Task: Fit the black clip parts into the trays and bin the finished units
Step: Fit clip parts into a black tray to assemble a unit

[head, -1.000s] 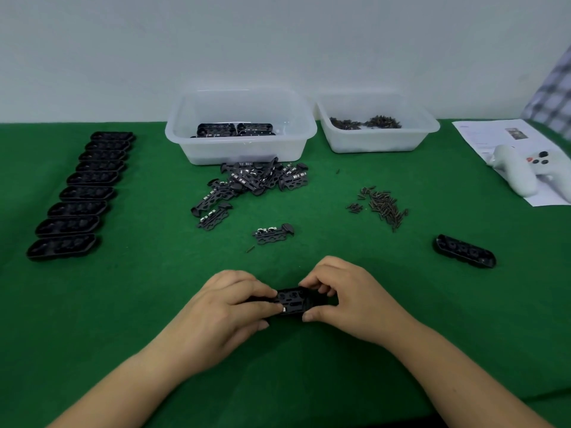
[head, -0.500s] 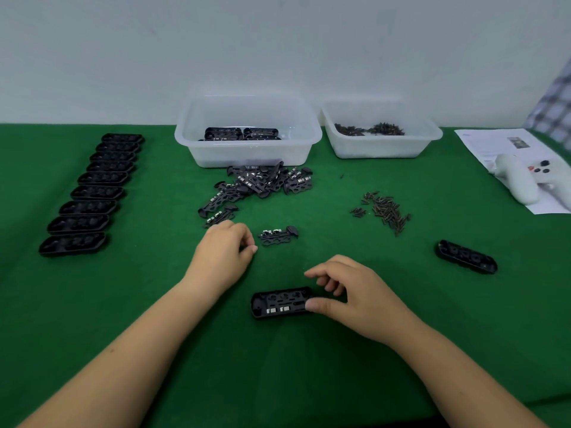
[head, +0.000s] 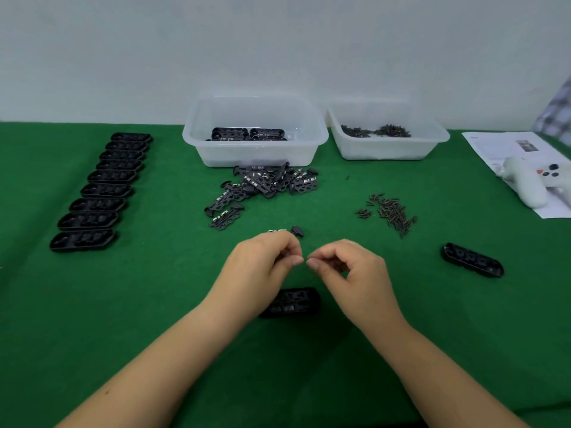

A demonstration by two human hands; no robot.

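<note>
Head view, nearest first: two bare forearms rise from the bottom edge, cut off below the elbows, over the green table (head: 92, 319). Between the wrists lies a black tray (head: 293, 302) with a clip part already seated in it; its left end is hidden behind the left wrist. Just beyond it the two hands meet, fingertips almost touching. The left hand (head: 262, 262) has its fingers curled and pinched together, seemingly on something tiny, though what it pinches is too small to make out. The right hand (head: 346, 270) likewise curls thumb and forefinger toward the same spot; whether it holds anything I cannot tell. Right behind the left knuckles a loose clip part (head: 292, 231) lies on the cloth, mostly hidden, only its rounded end and some metal contacts showing.

Farther right sits a lone tray (head: 472, 260). At far left runs a row of trays (head: 102, 189) receding from the viewer. In the middle is a pile of clip parts (head: 262, 188), and to its right a scatter of small dark screws (head: 391, 213). Behind stand two translucent bins: the left bin (head: 256, 149) holds finished units (head: 247, 134), the right bin (head: 389, 146) more screws. At the right edge a white controller (head: 531, 183) rests on a printed sheet (head: 500, 146), both cut off.
</note>
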